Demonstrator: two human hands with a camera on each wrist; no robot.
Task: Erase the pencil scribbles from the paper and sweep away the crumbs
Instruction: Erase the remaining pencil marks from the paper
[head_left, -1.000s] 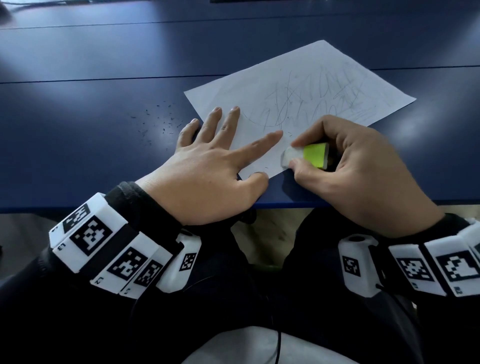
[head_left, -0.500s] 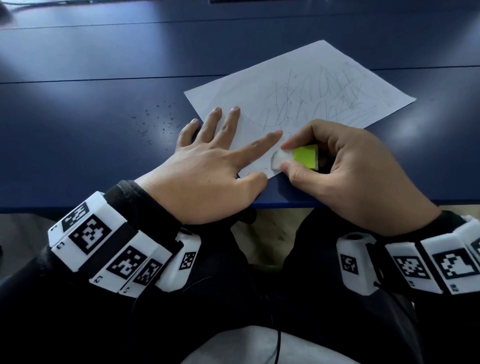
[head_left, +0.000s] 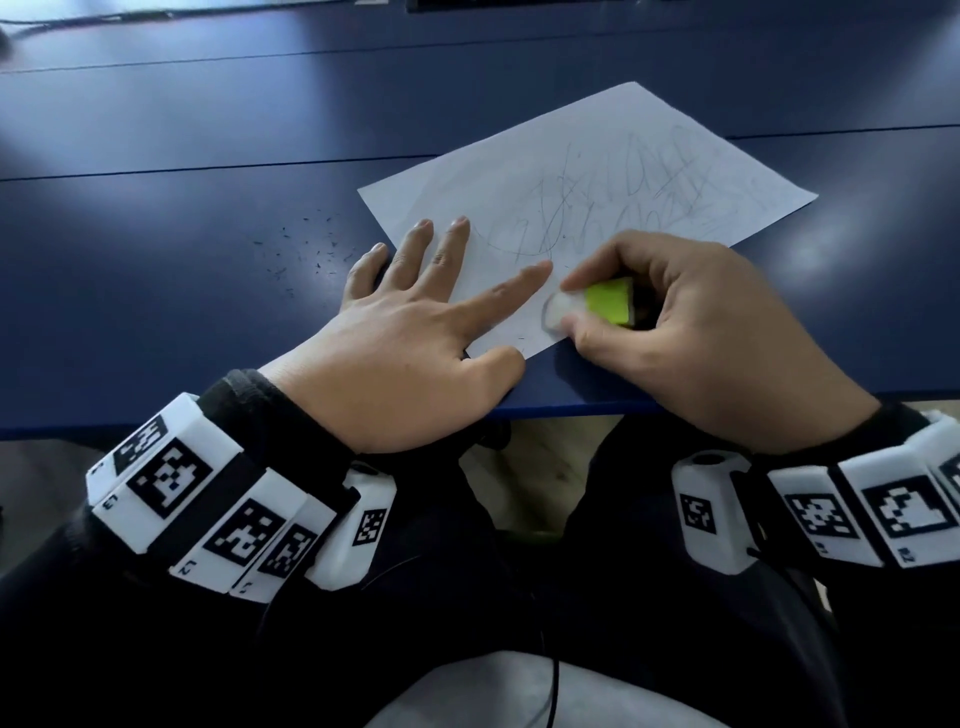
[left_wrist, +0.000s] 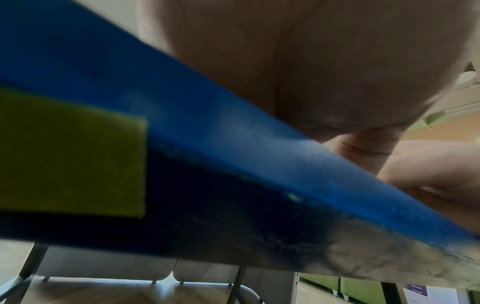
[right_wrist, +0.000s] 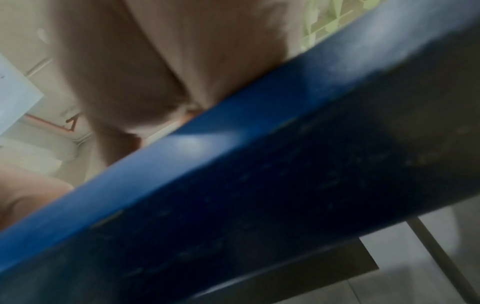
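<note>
Paper (head_left: 597, 208) lies askew on the blue table (head_left: 182, 234), its near corner close to the table's front edge. Pencil scribbles (head_left: 623, 202) fill the middle and far part of the sheet; the strip near the corner looks mostly clean.

Left hand (head_left: 410, 338): flat, fingers straight and spread, pressing the near-left part of the sheet down. Index finger points toward the eraser and nearly meets it.

Right hand (head_left: 691, 332): fingers curled, pinching an eraser (head_left: 592, 306) with a green sleeve between thumb and forefinger. White tip is down on the paper near the corner, blurred, so probably mid-stroke.

Key relation: the remaining scribbles lie beyond the eraser tip, farther from the person and a little to the right. The eraser's long axis runs roughly left to right, tip toward the left hand. The right hand is the nearer one to the marks; the left sits beside them on the left.

Judgement: erasing is at an early stage. The next strokes call for working away from the corner into the dense patch.

Dark crumbs (head_left: 311, 254) are scattered on the table left of the sheet, not yet swept off it.

Wrist views show only the table edge and blurred skin.
</note>
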